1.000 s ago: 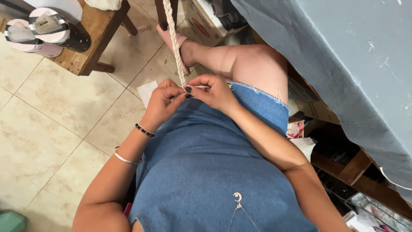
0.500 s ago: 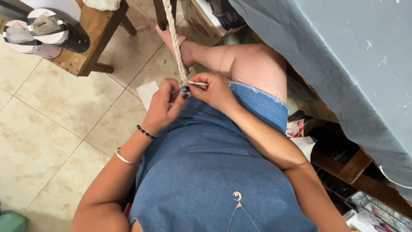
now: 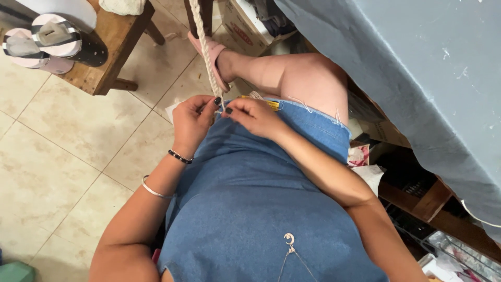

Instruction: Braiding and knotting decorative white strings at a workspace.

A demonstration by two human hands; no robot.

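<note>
Cream-coloured braided cord (image 3: 206,49) runs down from the top of the view, past a foot in a pink sandal (image 3: 211,55), to the point where the person's two hands meet over the lap of a blue denim dress (image 3: 261,209). The left hand (image 3: 192,121) is curled with thumb and forefinger pinched on the lower end of the cord; its nails are dark, and its wrist carries a black beaded bracelet (image 3: 180,156) with a silver bangle (image 3: 154,190) further up the forearm. The right hand (image 3: 253,115) lies just beside it, fingertips pressed together against the same end of the cord, so both hands grasp it and touch one another there; whether a small tool sits between the fingers cannot be told. Something yellow (image 3: 266,103) shows just behind the right hand at the frayed hem of the dress. To the upper left a wooden bench (image 3: 112,49) stands on the beige tiled floor (image 3: 57,151), bearing two striped rolls (image 3: 44,44). On the right hangs a grey-blue cloth (image 3: 417,78), with cluttered wooden shelving (image 3: 417,203) beneath it.
</note>
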